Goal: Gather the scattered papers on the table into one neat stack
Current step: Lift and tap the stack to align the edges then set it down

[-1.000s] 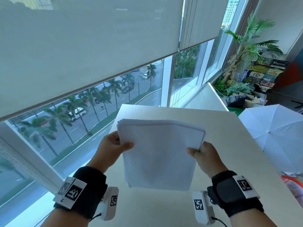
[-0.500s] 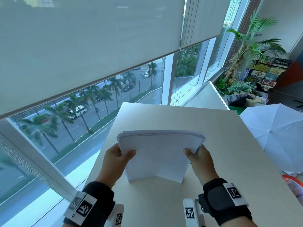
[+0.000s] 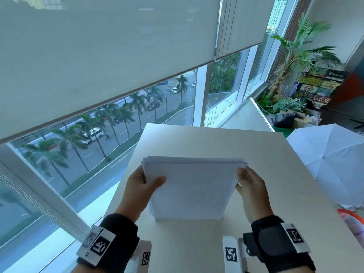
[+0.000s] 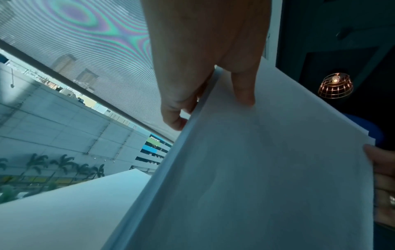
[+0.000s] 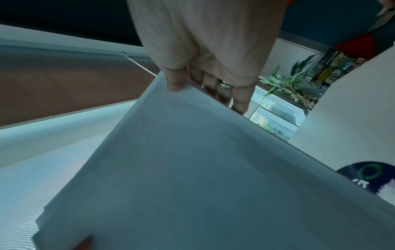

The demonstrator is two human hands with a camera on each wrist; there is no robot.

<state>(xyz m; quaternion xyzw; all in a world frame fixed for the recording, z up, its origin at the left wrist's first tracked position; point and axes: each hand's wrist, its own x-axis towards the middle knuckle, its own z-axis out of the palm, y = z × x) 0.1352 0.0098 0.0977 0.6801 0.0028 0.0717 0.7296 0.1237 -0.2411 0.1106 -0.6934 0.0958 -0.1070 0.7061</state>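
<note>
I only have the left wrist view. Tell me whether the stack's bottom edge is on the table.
Observer: Yes. In the head view the stack stands upright with its bottom edge on the table.
Operator: Report the right hand's grip.
Observer: The right hand pinches the right edge, thumb in front, fingers behind.
Operator: Check the top edges.
Observer: Slightly fanned at the top left corner, not yet flush.
</note>
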